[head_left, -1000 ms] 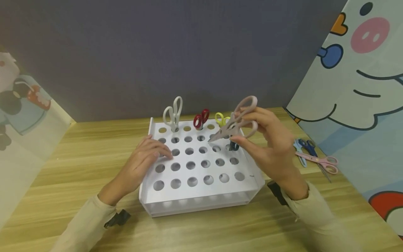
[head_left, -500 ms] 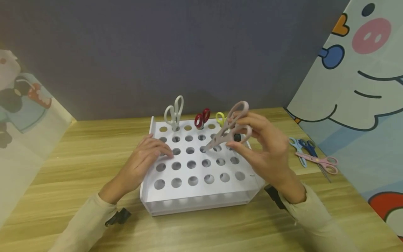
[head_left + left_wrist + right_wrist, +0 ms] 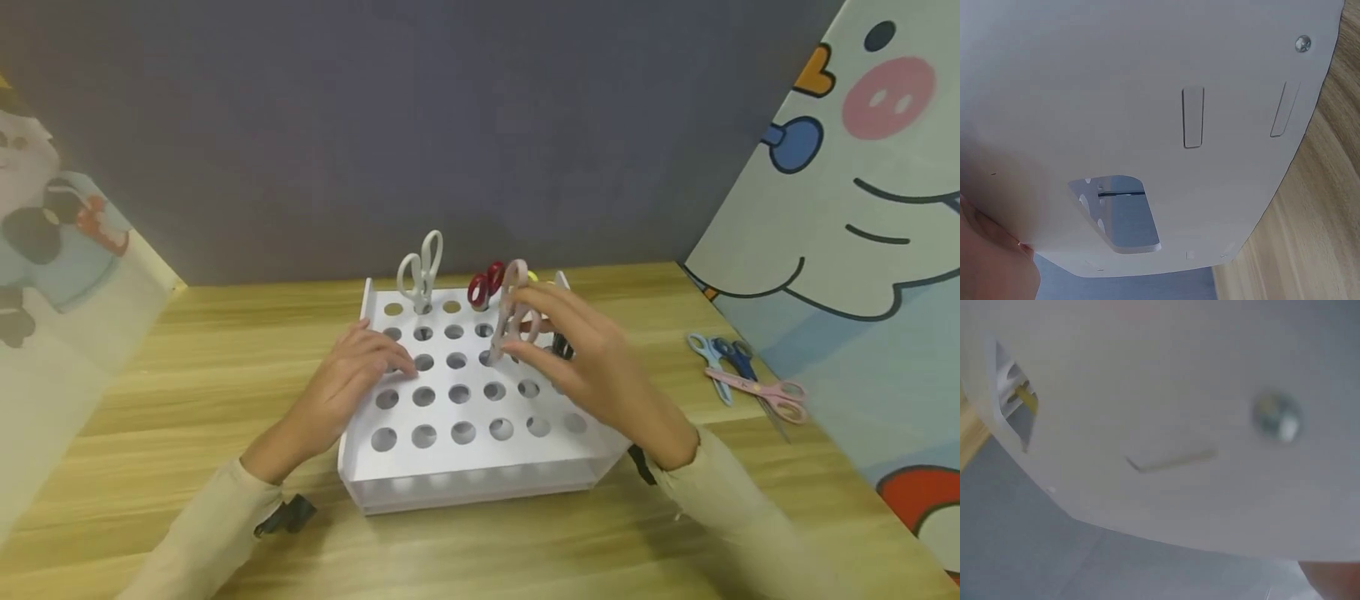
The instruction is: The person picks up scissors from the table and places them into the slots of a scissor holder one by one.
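Note:
My right hand [image 3: 588,354] pinches a pair of pale pink scissors [image 3: 517,304] by the handles. Their blades point down, with the tip at a hole in the middle of the white perforated rack [image 3: 442,458]; how deep they reach is hard to tell. My left hand [image 3: 348,375] rests over the rack's left edge, fingers loosely bent. White scissors [image 3: 422,275], red scissors [image 3: 486,287] and yellow-handled scissors [image 3: 534,277] stand in the back row. Black handles [image 3: 562,344] show in part behind my right hand. In the left wrist view, the rack's side panel [image 3: 1129,125] fills most of the picture.
On the table [image 3: 225,350] to the right lie light blue scissors [image 3: 710,362], dark blue scissors [image 3: 738,358] and pink scissors [image 3: 757,390], overlapping. A grey panel [image 3: 450,133] stands behind the rack. Cartoon-printed walls [image 3: 862,250] flank the table.
My right hand has moved left with the pale pink scissors and turned them from slanted to nearly upright, their tip now at a hole. My left hand stays on the rack.

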Available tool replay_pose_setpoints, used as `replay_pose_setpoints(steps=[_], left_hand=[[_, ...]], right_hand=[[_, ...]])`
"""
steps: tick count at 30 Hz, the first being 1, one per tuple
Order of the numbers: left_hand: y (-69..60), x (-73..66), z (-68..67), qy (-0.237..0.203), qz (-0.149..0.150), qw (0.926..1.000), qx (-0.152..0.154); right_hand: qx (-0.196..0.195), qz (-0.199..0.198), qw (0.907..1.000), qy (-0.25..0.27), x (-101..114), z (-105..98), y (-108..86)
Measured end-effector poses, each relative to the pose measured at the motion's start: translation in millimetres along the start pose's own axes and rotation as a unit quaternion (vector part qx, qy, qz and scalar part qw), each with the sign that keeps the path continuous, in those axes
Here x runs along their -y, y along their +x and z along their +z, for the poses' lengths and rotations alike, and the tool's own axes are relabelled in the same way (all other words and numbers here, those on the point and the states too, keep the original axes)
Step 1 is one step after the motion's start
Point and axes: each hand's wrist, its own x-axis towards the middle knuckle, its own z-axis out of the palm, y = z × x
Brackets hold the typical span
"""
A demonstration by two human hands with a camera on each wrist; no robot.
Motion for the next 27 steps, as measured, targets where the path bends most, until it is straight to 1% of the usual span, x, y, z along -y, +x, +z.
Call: replay_pose_setpoints(steps=[4, 5, 9, 11, 14, 16, 21, 27], left_hand=[[-0.6, -1.0, -2.5, -0.001, 0.003, 1.0, -0.008], [-0.7, -1.0, -2.8, -0.002, 0.003, 1.0, -0.007], [-1.0, -1.2, -1.9, -0.003, 0.002, 1.0, -0.003], [-0.6, -1.5, -1.3, -0.003, 0.003, 1.0, -0.004], [0.2, -1.6, -0.7, 0.0, 0.002, 1.0, -0.004], [0.2, -1.8, -0.9, 0.0, -0.002, 1.0, -0.004], [-0.8, -2.2, -1.1, -0.003, -0.009, 0.9999, -0.003], [0.1, -3.1, -0.3, 0.0, -0.002, 1.0, -0.004]], right_hand=[[0.046, 0.027, 0.9986, -0.001, -4, 6, 13.9], [0.06, 0.031, 0.9977, 0.007, -6, 9, 16.2], [0.117, 0.065, 0.9908, 0.02, -9, 15, 16.0], [0.131, 0.087, 0.9872, 0.027, -10, 17, 13.5], [0.137, 0.119, 0.9831, 0.028, -13, 19, 11.3], [0.137, 0.126, 0.982, 0.031, -14, 20, 11.5], [0.135, 0.126, 0.982, 0.038, -13, 21, 11.5], [0.131, 0.126, 0.9808, 0.071, -15, 19, 11.1]])
